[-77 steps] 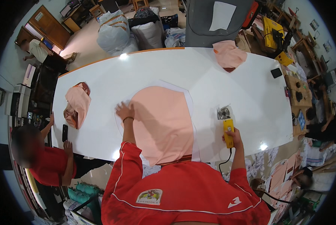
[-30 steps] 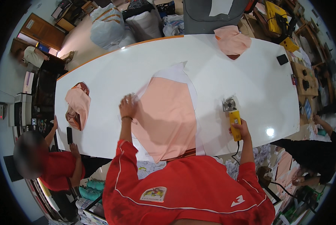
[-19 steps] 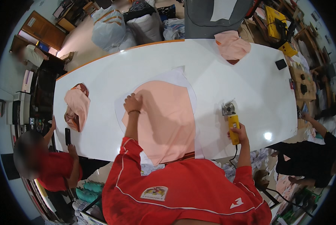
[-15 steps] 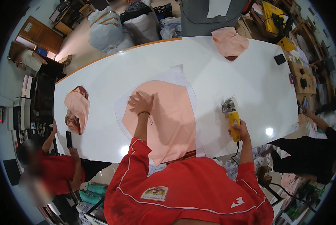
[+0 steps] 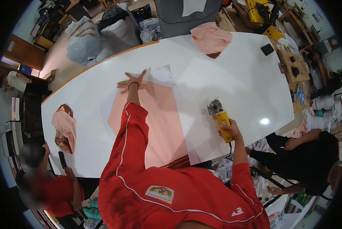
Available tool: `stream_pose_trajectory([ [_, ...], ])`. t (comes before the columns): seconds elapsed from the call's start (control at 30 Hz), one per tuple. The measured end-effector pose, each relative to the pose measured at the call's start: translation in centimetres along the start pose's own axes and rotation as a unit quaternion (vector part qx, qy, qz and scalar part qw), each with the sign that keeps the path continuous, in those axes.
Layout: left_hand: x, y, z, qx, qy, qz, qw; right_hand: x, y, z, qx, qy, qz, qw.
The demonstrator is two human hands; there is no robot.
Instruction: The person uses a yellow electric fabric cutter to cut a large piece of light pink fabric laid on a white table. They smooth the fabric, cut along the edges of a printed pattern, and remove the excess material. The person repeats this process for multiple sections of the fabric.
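A peach fabric piece (image 5: 155, 118) lies flat on the white table, over a slightly larger white sheet (image 5: 164, 74) whose edges show around it. My left hand (image 5: 132, 81), fingers spread wide, rests at the far edge of the fabric, with the fingertips past it. In my right hand (image 5: 232, 131) is a yellow electric rotary cutter (image 5: 223, 122), gripped by its body. Its round metal blade end (image 5: 215, 106) points away from me, over the table to the right of the fabric and apart from it. A cord runs from its near end.
Folded peach fabric bundles lie at the table's left (image 5: 65, 128) and far side (image 5: 211, 38). A dark phone (image 5: 62, 159) is near the left edge, a small black square object (image 5: 267, 49) at far right. People sit left and right; a grey chair (image 5: 171, 23) stands beyond the table.
My left hand has slid away from me, from the fabric's middle to its far edge. The view has shifted to the right. The cutter stays in my right hand, its blade end tilted further left.
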State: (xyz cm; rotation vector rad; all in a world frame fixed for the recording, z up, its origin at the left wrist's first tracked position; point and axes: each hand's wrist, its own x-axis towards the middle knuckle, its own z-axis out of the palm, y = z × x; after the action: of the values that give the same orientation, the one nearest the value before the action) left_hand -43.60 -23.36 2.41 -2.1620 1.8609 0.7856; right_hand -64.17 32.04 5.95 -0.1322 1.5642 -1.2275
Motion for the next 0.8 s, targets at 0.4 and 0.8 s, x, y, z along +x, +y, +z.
stream_pose_trajectory([
  [0.4, -8.2, -2.8, 6.5, 0.087, 0.094, 0.071, 0.989, 0.8, -0.3, -0.1, -0.005, -0.006, 0.012, 1.000],
  [0.8, 2.9, 3.4, 0.6, -0.327, 0.146, 0.315, 0.879, 1.6, -0.9, 0.4, -0.013, -0.024, 0.013, 1.000],
])
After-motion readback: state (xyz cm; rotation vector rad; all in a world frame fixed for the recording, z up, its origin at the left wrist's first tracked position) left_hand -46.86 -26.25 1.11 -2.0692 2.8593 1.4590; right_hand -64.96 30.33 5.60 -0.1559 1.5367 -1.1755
